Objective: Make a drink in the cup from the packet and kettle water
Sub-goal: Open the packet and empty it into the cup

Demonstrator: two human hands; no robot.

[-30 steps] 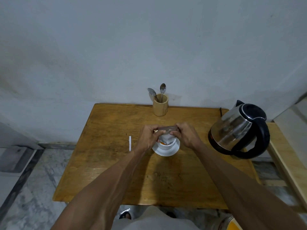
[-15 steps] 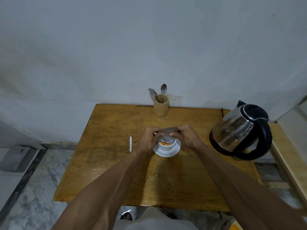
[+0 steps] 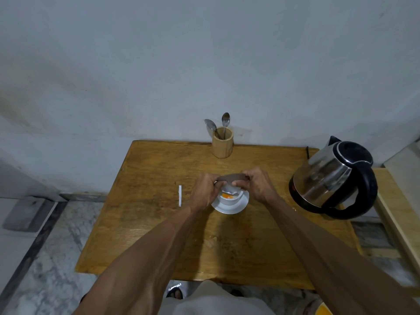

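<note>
A white cup (image 3: 229, 200) stands on a white saucer (image 3: 241, 205) in the middle of the wooden table (image 3: 159, 223). Orange powder shows inside the cup. Just above it, my left hand (image 3: 205, 193) and my right hand (image 3: 258, 186) both pinch a brown packet (image 3: 231, 178), one at each end. The packet's open white mouth points down into the cup. A steel kettle (image 3: 327, 178) with a black handle and lid sits at the table's right edge, a hand's width from my right hand.
A wooden holder (image 3: 222, 144) with two spoons stands at the table's back edge by the wall. A torn white strip (image 3: 180, 195) lies left of the cup. A wooden bench (image 3: 400, 214) adjoins the table on the right. The floor is marble.
Orange powder has appeared in the cup since a second ago. Both hands hold the packet in nearly the same place over the cup.
</note>
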